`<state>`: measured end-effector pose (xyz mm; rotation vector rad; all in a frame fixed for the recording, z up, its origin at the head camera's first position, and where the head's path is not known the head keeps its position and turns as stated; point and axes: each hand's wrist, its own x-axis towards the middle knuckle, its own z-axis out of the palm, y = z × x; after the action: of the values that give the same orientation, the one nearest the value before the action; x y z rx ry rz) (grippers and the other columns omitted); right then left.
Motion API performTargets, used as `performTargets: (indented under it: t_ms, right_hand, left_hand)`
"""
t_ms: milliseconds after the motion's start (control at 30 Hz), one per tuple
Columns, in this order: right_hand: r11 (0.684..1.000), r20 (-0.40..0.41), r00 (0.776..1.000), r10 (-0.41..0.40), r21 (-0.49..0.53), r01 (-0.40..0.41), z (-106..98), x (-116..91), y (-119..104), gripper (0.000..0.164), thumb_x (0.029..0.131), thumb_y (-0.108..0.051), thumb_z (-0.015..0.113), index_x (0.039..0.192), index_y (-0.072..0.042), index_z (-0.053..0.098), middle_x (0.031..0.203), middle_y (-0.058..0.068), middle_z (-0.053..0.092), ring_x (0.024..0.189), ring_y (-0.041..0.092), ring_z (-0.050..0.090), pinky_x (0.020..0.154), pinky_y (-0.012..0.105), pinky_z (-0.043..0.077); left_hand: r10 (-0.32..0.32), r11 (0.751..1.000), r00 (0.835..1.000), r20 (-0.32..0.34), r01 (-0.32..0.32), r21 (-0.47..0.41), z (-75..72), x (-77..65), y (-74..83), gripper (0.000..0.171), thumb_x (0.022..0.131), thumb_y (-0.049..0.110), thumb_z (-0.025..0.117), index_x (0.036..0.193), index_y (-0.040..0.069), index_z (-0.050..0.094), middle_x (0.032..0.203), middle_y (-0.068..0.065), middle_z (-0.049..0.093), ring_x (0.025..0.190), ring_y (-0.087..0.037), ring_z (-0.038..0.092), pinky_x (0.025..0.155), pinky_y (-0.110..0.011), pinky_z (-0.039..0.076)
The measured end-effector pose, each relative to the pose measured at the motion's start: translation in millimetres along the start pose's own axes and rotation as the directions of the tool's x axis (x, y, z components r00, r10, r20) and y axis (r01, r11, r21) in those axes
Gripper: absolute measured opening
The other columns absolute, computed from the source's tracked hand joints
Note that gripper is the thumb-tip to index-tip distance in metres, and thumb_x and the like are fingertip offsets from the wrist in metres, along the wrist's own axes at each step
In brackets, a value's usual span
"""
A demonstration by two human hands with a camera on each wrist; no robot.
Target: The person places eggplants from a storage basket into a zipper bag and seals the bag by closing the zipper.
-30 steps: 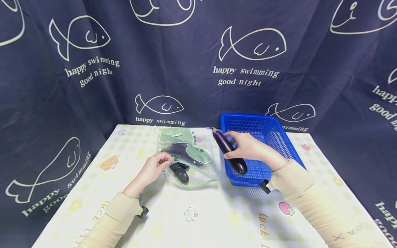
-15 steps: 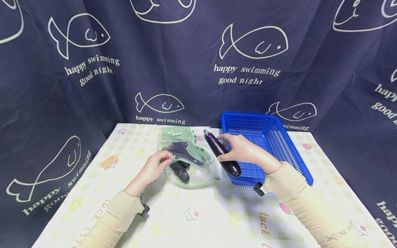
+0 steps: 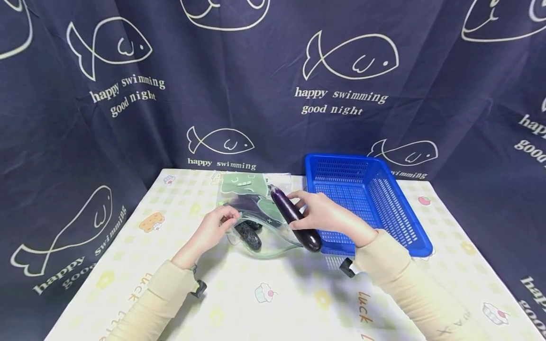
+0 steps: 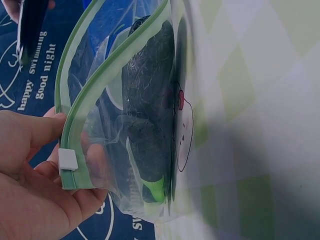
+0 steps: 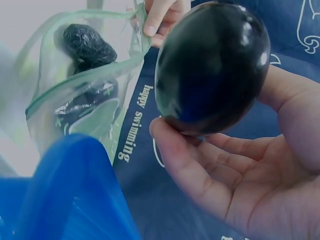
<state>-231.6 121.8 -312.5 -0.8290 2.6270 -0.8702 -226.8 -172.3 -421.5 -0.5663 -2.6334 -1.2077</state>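
Observation:
My left hand (image 3: 213, 230) pinches the green zip edge of a clear zip bag (image 3: 243, 183) with green printing. A white slider (image 4: 68, 159) sits at that edge. The bag's mouth stands open. Inside lie dark, elongated vegetables (image 4: 147, 90) in crinkled film, one with a bright green end; their kind is unclear. My right hand (image 3: 323, 215) grips a glossy purple eggplant (image 3: 285, 208), fingers and thumb around its middle. The eggplant hangs tilted over the bag's right side, stem end pointing away and to the left. The right wrist view shows its rounded end (image 5: 212, 67) close up.
A blue perforated basket (image 3: 411, 215) stands right of the bag, under my right forearm. The table carries a pale checked cloth (image 3: 239, 312) with printed cupcakes and fruit. A dark blue curtain (image 3: 273, 94) with fish drawings hangs behind the table.
My right hand has carried the eggplant leftward from over the blue basket to the bag's right side. My left hand keeps its pinch on the bag edge, almost unmoved.

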Motion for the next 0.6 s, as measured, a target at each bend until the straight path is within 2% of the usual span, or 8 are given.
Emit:
performTargets:
  t_ms: [600]
  right_hand:
    - [0.999, 0.063, 0.998, -0.021, 0.041, 0.018, 30.1, 2.6, 2.8, 0.067, 0.074, -0.022, 0.077, 0.132, -0.008, 0.047, 0.105, 0.015, 0.065, 0.074, 0.013, 0.067, 0.061, 0.023, 0.054]
  left_hand:
    - [0.004, 1.000, 1.000, -0.010, -0.004, -0.007, -0.2, 0.1, -3.3, 0.008, 0.088, 0.004, 0.062, 0.094, 0.010, 0.064, 0.085, -0.003, 0.060, 0.075, -0.012, 0.054, 0.068, -0.027, 0.048]
